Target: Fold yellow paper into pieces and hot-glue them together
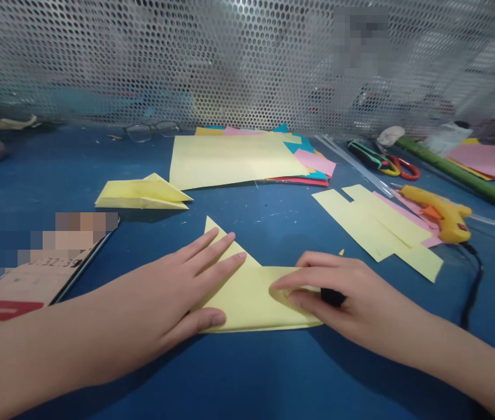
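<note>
Resting flat on the folded yellow paper [247,294], the left hand [186,274] has its fingers fanned out in the head view, thumb down by the near edge, empty-palmed and gripping nothing! Probably it's there to pin the sheet so it can't slide on the desk [247,376]. Over on the other side, the right hand [356,291] curls in, index finger and thumb close together against the paper's right part; whether they pinch it, I can't tell. That low, bent posture looks suited to working the crease or edge. So the paper sits squarely between the two hands, under both, its pointed corner poking up past the left fingertips, its long folded edge facing the wearer. Beyond it, a folded yellow piece [138,193] lies ahead of the left hand, and cut yellow sheets [361,221] overlap pink paper near the glue gun [444,213], apparently set aside to leave working room.
</note>
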Available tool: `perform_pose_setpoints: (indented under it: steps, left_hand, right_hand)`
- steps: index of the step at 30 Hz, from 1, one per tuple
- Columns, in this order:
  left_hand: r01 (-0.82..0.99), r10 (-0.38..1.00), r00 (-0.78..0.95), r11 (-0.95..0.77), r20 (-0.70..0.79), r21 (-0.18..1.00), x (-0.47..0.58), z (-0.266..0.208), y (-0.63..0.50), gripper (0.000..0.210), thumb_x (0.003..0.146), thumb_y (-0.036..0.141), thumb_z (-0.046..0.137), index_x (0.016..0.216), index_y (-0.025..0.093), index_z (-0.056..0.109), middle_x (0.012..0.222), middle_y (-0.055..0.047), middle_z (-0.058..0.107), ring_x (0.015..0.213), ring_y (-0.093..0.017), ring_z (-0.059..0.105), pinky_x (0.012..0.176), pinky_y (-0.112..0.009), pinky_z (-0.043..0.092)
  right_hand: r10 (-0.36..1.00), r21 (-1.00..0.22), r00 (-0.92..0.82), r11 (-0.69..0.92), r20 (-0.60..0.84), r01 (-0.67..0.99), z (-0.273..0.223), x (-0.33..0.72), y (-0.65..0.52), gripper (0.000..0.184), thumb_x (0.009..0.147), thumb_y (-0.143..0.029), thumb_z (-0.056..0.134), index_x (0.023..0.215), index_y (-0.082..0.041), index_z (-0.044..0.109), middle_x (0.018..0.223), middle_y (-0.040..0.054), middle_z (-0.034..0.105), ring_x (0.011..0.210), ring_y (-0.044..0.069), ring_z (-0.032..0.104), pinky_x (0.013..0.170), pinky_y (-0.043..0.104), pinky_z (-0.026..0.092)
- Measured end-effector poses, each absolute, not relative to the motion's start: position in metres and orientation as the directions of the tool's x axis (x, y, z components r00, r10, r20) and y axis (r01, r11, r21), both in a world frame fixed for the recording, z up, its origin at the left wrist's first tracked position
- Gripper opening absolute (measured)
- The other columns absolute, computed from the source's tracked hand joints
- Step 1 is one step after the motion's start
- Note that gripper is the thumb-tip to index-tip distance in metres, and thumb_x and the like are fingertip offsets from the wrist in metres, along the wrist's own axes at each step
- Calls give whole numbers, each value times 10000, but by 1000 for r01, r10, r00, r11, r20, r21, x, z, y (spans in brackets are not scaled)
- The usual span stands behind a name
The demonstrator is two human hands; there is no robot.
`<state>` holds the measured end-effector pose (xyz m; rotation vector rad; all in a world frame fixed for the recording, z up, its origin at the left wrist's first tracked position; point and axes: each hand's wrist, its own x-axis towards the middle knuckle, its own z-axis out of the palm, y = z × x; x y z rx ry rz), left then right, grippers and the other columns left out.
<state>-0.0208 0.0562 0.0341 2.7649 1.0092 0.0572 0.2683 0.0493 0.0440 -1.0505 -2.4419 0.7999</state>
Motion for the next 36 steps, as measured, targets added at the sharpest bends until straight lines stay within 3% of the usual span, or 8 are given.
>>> perform_pose_setpoints:
  steps: [5, 9, 17, 22, 27, 30, 36]
  left_hand:
    - [649, 651, 756, -734, -66, 199, -19, 36, 55, 586, 1030, 512, 372, 1564, 350, 195, 1640, -58, 181, 1483, -348, 194, 1094, -550, 404]
    - [639, 633, 768, -742, -99, 206, -14, 39, 56, 493, 1050, 424, 304, 1533, 463, 212, 1649, -70, 160, 1474, -389, 178, 1027, -622, 432]
    - [600, 601, 799, -793, -27, 106, -13, 36, 57, 485, 1056, 394, 286, 1534, 451, 226, 1634, -102, 217, 1448, -421, 246, 971, -605, 493]
    - [563, 564, 826, -826, 15, 31, -15, 35, 56, 500, 1045, 431, 336, 1538, 416, 254, 1599, -143, 303, 1420, -431, 319, 967, -592, 507]
    - [546, 546, 837, -838, 20, 6, -16, 30, 58, 563, 1013, 599, 341, 1536, 406, 265, 1610, -156, 266, 1418, -452, 317, 1004, -593, 477]
    - [538, 537, 843, -843, 42, -24, -17, 30, 59, 566, 1010, 608, 337, 1533, 399, 280, 1599, -181, 284, 1408, -460, 333, 991, -600, 483]
    - [534, 532, 846, -844, 42, -54, -18, 30, 57, 530, 1031, 550, 340, 1535, 407, 263, 1562, -207, 350, 1383, -449, 369, 930, -581, 533]
  right_hand:
    - [721, -621, -690, 570, 65, 538, 42, 270, 50, 283, 1007, -140, 464, 1120, -191, 718, 864, 22, 560, 720, 104, 540, 654, 205, 423]
    - [680, -581, -732, 577, -49, 574, 47, 272, 48, 356, 1027, -136, 397, 1241, -250, 657, 956, 38, 541, 857, 148, 543, 784, 265, 441]
    - [642, -681, -731, 431, -229, 592, 54, 278, 54, 301, 1016, -402, 523, 1294, -365, 633, 1110, 26, 489, 978, 161, 527, 920, 322, 420]
    - [576, -767, -770, 351, -276, 538, 58, 282, 64, 246, 1012, -317, 546, 1155, -375, 738, 1160, 18, 489, 1031, 143, 537, 922, 279, 412]
    - [585, -783, -755, 305, -296, 543, 61, 285, 65, 197, 982, -302, 603, 1075, -347, 771, 1016, -1, 493, 930, 119, 554, 856, 246, 418]
    - [592, -747, -744, 332, -310, 575, 61, 285, 64, 182, 977, -317, 612, 1044, -354, 776, 926, -11, 482, 917, 132, 538, 849, 260, 401]
    - [592, -692, -760, 432, -268, 579, 60, 285, 63, 404, 977, -108, 513, 1080, -399, 773, 933, 2, 494, 917, 147, 530, 865, 287, 389]
